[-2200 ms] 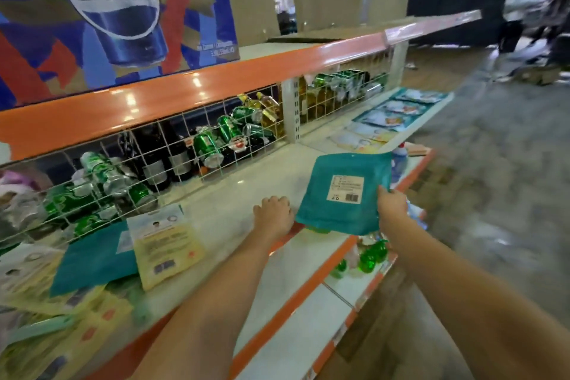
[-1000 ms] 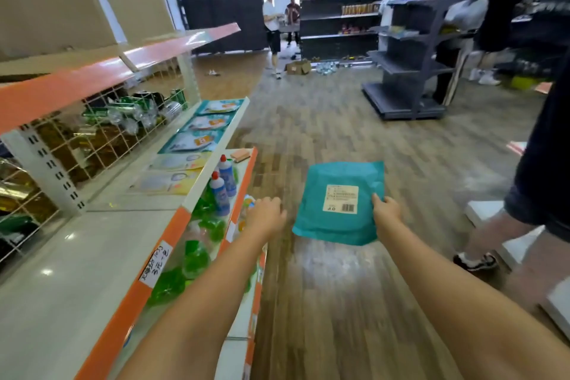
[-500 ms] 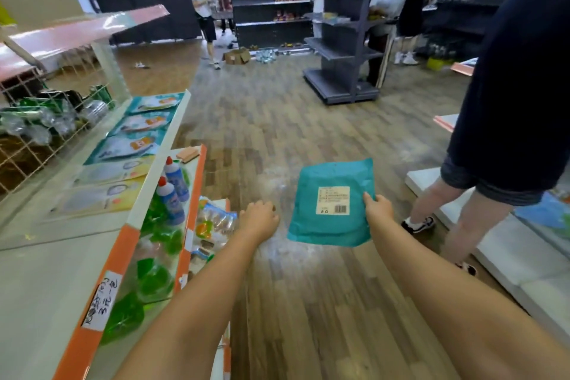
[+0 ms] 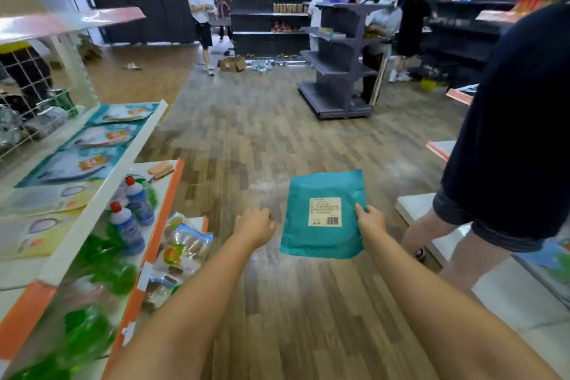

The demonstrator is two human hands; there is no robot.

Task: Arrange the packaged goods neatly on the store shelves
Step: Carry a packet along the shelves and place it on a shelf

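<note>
Over wooden floor (image 4: 277, 139), right grip (image 4: 370, 220) pinches teal packet (image 4: 320, 234) edge.

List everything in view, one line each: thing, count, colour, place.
teal packet: one, teal with white label, held over the floor
blue bottles: two, blue with red caps, middle left shelf
flat packets: several, teal and pale yellow, upper left shelf
green items: several, blurred, middle left shelf
sponge: one, orange, middle left shelf
grey shelving unit: one, mid-room
bystander: one, dark clothes, right
left hand: empty
right hand: grip on the teal packet
</note>
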